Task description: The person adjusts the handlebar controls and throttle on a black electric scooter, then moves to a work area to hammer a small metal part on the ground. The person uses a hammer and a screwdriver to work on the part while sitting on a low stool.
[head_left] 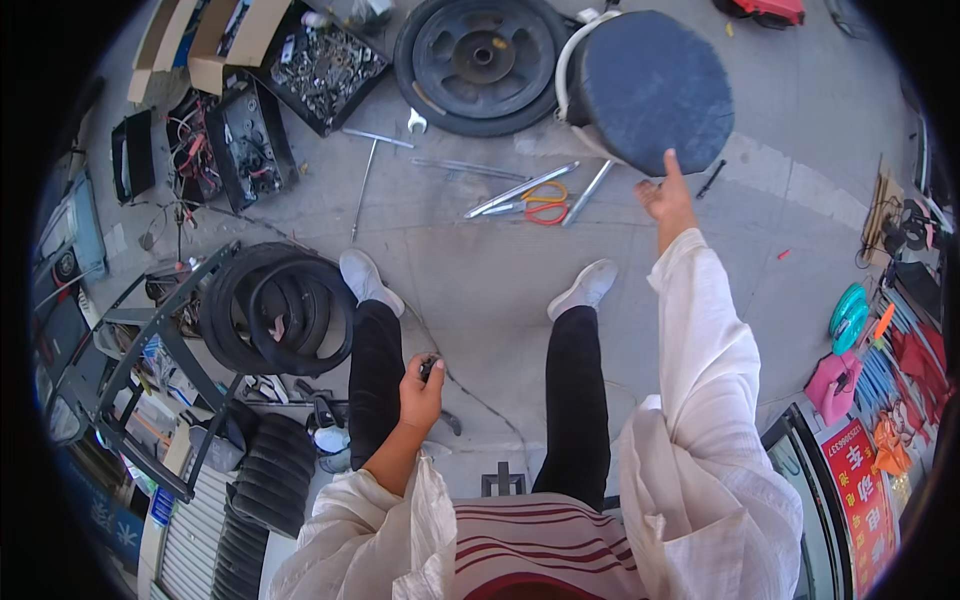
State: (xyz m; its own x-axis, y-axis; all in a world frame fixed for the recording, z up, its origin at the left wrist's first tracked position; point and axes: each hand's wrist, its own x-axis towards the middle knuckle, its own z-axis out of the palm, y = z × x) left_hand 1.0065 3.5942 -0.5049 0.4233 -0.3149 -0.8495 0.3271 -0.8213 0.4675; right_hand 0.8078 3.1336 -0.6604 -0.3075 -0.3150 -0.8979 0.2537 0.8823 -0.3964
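Low in front of me, my left hand is closed around a small black object, whose kind I cannot make out. My right hand reaches forward, fingers apart and holding nothing. Its raised finger overlaps the near edge of a round stool with a dark blue top; whether it touches cannot be told. Left of that stool lies a wheel with a black tyre. Scissors with yellow and red handles lie on the floor beside several metal bars.
A T-handle wrench and an open-end wrench lie on the floor. Boxes of metal parts stand at the far left. Black tyres and a metal frame are at my left. A red sign is at my right.
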